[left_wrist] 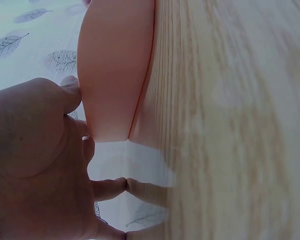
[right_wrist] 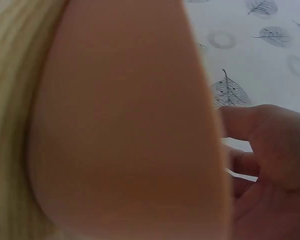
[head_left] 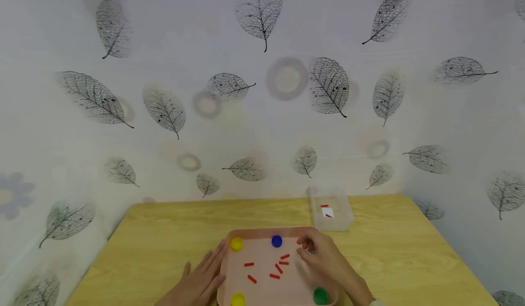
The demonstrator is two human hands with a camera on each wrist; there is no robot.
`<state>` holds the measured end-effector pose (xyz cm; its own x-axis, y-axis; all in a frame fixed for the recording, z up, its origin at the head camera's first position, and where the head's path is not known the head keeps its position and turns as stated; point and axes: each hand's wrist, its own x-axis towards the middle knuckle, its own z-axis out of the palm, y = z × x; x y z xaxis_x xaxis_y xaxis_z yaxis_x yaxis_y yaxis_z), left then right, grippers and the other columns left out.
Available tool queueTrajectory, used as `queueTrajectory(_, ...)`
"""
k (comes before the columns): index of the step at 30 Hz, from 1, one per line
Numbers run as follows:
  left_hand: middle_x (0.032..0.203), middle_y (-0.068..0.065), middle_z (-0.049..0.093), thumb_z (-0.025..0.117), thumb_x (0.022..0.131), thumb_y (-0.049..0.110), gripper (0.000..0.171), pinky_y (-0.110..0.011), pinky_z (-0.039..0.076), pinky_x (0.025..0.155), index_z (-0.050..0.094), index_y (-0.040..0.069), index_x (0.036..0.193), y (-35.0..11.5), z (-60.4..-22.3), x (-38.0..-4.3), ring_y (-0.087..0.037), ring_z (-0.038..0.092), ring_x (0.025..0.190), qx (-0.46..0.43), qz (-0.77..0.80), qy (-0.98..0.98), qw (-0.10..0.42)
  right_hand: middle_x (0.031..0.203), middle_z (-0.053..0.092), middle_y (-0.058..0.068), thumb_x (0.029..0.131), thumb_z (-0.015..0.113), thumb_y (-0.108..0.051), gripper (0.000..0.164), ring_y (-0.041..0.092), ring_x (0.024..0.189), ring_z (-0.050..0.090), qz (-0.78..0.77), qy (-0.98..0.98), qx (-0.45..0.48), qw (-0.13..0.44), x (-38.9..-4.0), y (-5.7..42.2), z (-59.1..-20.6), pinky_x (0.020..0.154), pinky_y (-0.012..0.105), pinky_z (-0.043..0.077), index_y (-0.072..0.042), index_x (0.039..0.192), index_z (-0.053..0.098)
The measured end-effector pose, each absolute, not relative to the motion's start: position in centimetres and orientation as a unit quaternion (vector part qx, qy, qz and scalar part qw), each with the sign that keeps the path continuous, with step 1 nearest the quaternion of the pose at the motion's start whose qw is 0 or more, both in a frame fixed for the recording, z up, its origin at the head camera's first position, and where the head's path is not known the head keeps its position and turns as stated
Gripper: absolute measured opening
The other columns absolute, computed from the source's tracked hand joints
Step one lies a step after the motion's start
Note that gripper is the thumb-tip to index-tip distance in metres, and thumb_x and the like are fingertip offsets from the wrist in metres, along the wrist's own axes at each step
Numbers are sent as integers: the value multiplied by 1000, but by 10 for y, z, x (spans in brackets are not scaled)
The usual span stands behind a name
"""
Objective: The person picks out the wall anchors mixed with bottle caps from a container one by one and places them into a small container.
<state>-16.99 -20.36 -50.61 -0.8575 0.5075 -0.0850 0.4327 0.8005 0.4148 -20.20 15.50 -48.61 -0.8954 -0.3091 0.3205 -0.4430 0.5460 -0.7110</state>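
Note:
A pink tray (head_left: 262, 292) lies on the table with several short red sticks (head_left: 275, 276) scattered in it. Round cap-like pieces sit near its edges: one yellow (head_left: 236, 244) at back left, another yellow (head_left: 238, 299) at front left, a blue one (head_left: 276, 241) at the back and a green one (head_left: 320, 295) at front right. My left hand (head_left: 201, 281) rests against the tray's left side, fingers extended; two fingertips touch the table in the left wrist view. Over the tray's right part hovers my right hand (head_left: 321, 256), its fingers loosely bent, thumb and index apart, nothing visible between them. The tray wall (right_wrist: 130, 120) hides its fingertips in the right wrist view.
Behind the tray's right corner stands a translucent plastic box (head_left: 338, 221) with two red sticks (head_left: 324, 206) and a white patch inside. The wooden table (head_left: 180, 219) ends at a wall (head_left: 262, 128) with a leaf print.

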Motion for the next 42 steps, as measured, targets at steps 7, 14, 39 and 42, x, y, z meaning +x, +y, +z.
queueTrajectory(7,158,10,4,25,100,54,61,-81,6,90,3,34,153,-203,-504,-175,-35,20,140,207,220,949,91,76,61,-2,79,66,4,11,8,67,56,429,-866,250,59,-217,141,-502,60,23,51,-6,84,67)
queueTrajectory(14,158,10,2,25,100,53,61,-81,3,91,2,33,153,-202,-504,-178,-34,17,141,212,227,945,99,77,62,0,77,68,5,11,11,70,57,413,-867,268,81,-222,135,-511,61,22,50,-4,83,65)
queueTrajectory(39,159,5,4,22,100,55,62,-80,1,91,2,30,153,-201,-507,-173,-35,17,141,205,221,947,111,75,53,-14,82,68,-6,10,1,69,49,330,-912,243,20,-214,133,-514,59,19,45,-15,81,63)
queueTrajectory(42,159,6,3,23,101,53,61,-81,2,90,2,30,153,-200,-506,-171,-36,17,141,213,231,943,105,75,53,-13,82,68,-7,10,1,70,48,328,-913,242,20,-213,134,-513,60,19,44,-15,81,63)
